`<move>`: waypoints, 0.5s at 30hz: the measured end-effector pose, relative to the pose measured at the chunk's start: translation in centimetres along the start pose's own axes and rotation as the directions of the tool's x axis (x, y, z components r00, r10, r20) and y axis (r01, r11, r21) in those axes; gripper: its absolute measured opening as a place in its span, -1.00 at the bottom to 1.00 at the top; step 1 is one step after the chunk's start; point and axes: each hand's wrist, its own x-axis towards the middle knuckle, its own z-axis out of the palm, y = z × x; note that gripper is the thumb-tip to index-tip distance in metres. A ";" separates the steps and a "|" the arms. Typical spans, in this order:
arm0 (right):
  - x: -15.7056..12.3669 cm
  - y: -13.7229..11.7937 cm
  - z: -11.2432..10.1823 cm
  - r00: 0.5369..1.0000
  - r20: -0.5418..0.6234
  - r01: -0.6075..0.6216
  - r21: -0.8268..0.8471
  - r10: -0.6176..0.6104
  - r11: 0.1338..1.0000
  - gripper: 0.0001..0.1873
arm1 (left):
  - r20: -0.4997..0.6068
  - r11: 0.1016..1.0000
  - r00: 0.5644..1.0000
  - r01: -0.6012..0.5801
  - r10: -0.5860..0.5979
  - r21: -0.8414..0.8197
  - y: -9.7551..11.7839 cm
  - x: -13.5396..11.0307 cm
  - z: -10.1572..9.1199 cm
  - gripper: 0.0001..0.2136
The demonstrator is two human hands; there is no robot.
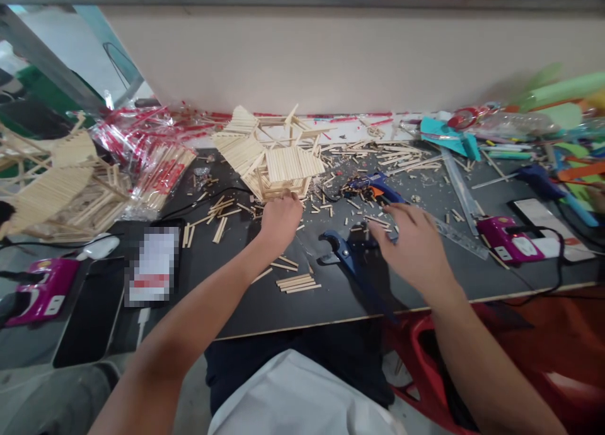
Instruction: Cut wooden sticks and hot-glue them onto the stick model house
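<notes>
A small house-like model of wooden sticks (278, 161) stands at the back of the dark table (265, 309). My left hand (280, 220) is curled shut against the model's front lower edge and seems to grip it. My right hand (412, 246) hovers with fingers spread over loose sticks, just right of blue-handled cutters (347, 255). A blue glue gun (375, 186) lies beyond that hand. A short stack of cut sticks (297, 284) rests between my arms.
A larger stick model (51, 183) and plastic bags of sticks (146, 151) sit at the left. A phone (154, 265) lies front left. Magenta devices (503, 239) (40, 290), a clear ruler (460, 236) and coloured paper (543, 120) crowd the sides. A red stool (425, 359) is below.
</notes>
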 end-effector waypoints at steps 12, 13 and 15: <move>8.7 4.4 4.5 0.887 0.342 -0.250 -0.213 0.312 0.944 -0.44 | 0.021 0.993 0.996 -0.084 0.086 -0.083 0.1 -3.2 -5.4 -0.65; 8.7 4.5 4.6 0.890 0.334 -0.248 -0.219 0.312 0.944 -0.46 | 0.034 0.987 0.992 -0.114 0.118 -0.111 -0.2 -3.5 -6.2 -0.65; 8.7 4.7 4.6 0.893 0.326 -0.252 -0.208 0.310 0.945 -0.54 | 0.009 0.964 0.984 -0.171 0.176 -0.206 -1.2 -4.2 -7.7 -0.65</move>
